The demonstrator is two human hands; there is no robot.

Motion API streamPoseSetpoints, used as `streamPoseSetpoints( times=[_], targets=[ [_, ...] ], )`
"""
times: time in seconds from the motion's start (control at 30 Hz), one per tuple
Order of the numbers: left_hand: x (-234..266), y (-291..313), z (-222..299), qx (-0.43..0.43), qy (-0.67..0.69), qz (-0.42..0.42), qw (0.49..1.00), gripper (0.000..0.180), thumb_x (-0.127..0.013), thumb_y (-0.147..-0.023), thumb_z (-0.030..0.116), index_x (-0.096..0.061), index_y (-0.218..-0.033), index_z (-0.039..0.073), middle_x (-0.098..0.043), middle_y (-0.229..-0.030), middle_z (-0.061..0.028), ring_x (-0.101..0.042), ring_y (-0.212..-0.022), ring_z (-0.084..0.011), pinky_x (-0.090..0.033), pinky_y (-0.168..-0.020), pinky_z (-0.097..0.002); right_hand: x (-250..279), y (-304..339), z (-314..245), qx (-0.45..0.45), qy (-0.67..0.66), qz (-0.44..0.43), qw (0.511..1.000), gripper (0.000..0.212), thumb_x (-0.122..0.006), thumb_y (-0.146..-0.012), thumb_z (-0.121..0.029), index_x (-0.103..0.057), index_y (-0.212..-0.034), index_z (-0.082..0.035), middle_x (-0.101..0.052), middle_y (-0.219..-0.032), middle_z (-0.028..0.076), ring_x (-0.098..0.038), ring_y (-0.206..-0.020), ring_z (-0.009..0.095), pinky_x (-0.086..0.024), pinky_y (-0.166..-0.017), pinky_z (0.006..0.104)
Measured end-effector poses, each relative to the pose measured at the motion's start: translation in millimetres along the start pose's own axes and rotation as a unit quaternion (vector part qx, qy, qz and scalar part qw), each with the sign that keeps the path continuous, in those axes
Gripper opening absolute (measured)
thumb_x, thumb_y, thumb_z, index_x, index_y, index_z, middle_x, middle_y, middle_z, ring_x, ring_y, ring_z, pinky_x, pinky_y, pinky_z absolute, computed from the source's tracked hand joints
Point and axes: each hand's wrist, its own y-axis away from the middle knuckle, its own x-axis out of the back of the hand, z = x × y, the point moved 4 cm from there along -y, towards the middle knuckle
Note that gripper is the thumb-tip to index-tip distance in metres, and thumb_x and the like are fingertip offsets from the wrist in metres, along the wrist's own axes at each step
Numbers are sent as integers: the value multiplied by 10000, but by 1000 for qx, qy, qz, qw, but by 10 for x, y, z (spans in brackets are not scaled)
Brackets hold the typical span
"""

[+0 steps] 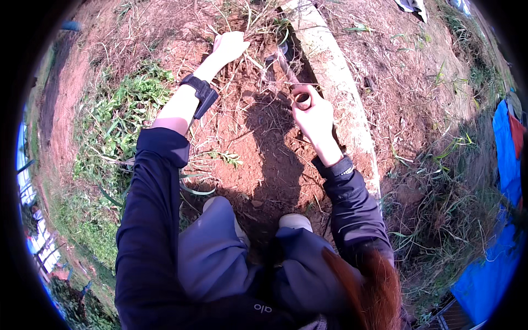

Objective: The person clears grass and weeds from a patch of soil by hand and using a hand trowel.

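Observation:
My left hand (228, 48) is closed, reaching out over the dirt among dry weed stems (250, 25). Its fingers seem to grip some of these stems, though the fingertips are partly hidden. In my right hand (314, 116) is a hand tool with a round, hollow-ended handle (302, 99). The tool points away from me toward the base of the weeds, beside the concrete edging. Its far end, with a grey metallic glint, is partly covered by stems and shadow, so the kind of blade is unclear.
A pale concrete curb (335, 71) runs along the right of the dug reddish soil (231, 143). Green weeds (129, 102) grow at left, with cut grass (440, 203) beyond the curb. A blue tarp (484, 280) lies far right. My shoes (295, 221) stand on the soil.

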Motion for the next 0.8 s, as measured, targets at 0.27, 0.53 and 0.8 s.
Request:
streamPoseSetpoints(
  times=[0.27, 0.53, 0.8],
  targets=[
    [540, 521, -439, -5, 107, -27, 994, 480, -553, -821, 450, -554, -737, -22, -539, -627, -157, -556, -642, -284, -434, -641, -378, 818, 293, -135, 20, 11, -71, 997, 207, -626, -653, -49, -624, -843, -131, -607, -642, 54, -596, -555, 124, -442, -522, 245],
    [1398, 318, -1482, 163, 125, 165, 964, 568, -508, -804, 514, -632, -783, -40, -603, -670, -188, -615, -722, -276, -447, -701, -371, 114, -268, -408, 41, 72, -110, 990, 165, -615, -668, -97, -581, -826, -128, -598, -640, 86, -610, -596, 244, -473, -535, 331],
    [206, -984, -1642, 56, 55, 114, 990, 638, -587, -730, 406, -474, -1151, -60, -581, -1023, -246, -572, -954, -349, -445, -836, -396, 139, 70, -358, 165, 194, -163, 953, 257, -645, -672, -106, -594, -913, -180, -549, -641, 33, -577, -534, 210, -470, -486, 316]
  ],
)
